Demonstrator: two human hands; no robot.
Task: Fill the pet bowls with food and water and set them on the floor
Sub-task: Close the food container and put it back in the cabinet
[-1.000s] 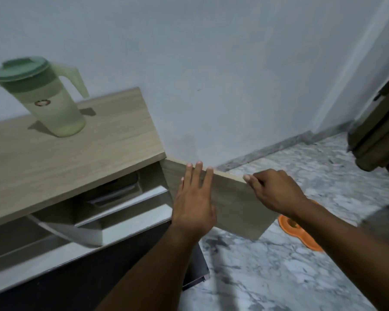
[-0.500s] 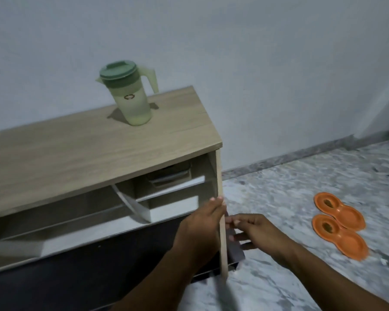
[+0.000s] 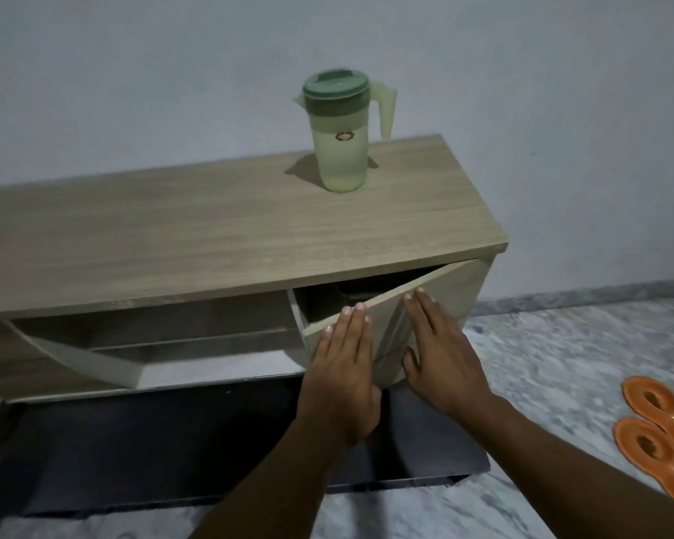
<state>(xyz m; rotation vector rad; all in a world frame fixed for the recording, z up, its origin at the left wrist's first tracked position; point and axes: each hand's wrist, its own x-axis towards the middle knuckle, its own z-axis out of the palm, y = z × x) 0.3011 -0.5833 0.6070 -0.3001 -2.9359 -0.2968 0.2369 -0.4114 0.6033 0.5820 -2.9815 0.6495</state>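
Pressing flat on the cabinet door (image 3: 436, 301) with left hand (image 3: 343, 367) and right hand (image 3: 440, 359), fingers extended together, gripping nothing.

Single head-worn wide-angle view, looking forward and steeply down from close above a low wooden cabinet (image 3: 226, 227) set against a pale wall (image 3: 172, 72). Both forearms enter from the bottom edge, left hand (image 3: 341, 367) and right hand (image 3: 442, 355) near frame centre. Marble floor (image 3: 561, 363) fills the lower right; no second view to overlap.
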